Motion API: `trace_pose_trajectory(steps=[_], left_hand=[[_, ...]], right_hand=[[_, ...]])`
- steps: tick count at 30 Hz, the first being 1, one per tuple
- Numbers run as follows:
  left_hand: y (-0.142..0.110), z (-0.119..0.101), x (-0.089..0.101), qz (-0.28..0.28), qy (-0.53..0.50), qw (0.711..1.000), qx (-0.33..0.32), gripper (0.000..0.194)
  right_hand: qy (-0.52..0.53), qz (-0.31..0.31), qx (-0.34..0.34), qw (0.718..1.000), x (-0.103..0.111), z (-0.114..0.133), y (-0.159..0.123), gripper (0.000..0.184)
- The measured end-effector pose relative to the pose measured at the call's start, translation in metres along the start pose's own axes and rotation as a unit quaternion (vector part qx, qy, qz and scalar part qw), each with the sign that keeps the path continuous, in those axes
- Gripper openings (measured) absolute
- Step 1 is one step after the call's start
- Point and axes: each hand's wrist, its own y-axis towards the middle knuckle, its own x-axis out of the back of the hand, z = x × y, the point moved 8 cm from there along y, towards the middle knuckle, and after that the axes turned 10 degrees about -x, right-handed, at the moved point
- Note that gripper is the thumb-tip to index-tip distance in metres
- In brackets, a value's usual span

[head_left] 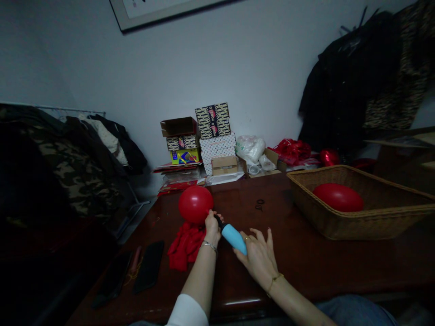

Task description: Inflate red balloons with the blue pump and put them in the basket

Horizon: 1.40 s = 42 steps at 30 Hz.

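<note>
Pinched in my left hand [212,224] is the neck of a red balloon [195,204], up against the black nozzle [219,222] of a blue pump [234,238]. My right hand [260,253] grasps the pump's near end, some fingers lifted off it. The inflated balloon sits left of the pump, above a bunched red cloth [186,246] on the brown table [251,280]. To the right, a wicker basket [360,225] holds another red balloon [338,197]; boxes [217,147] are stacked at the far side.
</note>
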Motion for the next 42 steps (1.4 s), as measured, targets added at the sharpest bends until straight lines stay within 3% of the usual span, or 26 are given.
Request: trace_pose_trajectory(steps=[12, 17, 26, 35, 42], left_hand=[[0.015, -0.016, 0.007, -0.013, 0.003, 0.999, -0.033, 0.025], [0.019, -0.017, 0.009, -0.01, 0.01, 0.999, -0.039, 0.026], [0.015, -0.025, 0.007, -0.019, 0.015, 0.999, -0.047, 0.024], [0.003, -0.015, 0.0, -0.019, 0.036, 0.999, -0.031, 0.021], [0.001, -0.013, -0.003, -0.011, 0.041, 0.999, -0.024, 0.021]], right_hand=[[0.005, -0.002, 0.025, 1.0, 0.018, -0.032, -0.034, 0.041], [0.004, -0.007, 0.022, 1.0, 0.026, -0.032, -0.045, 0.039], [0.011, -0.001, 0.019, 1.0, 0.023, -0.02, -0.028, 0.041], [-0.009, -0.009, 0.019, 1.0, 0.007, 0.012, 0.007, 0.043], [-0.008, -0.017, 0.016, 1.0, 0.006, 0.007, 0.003, 0.042]])
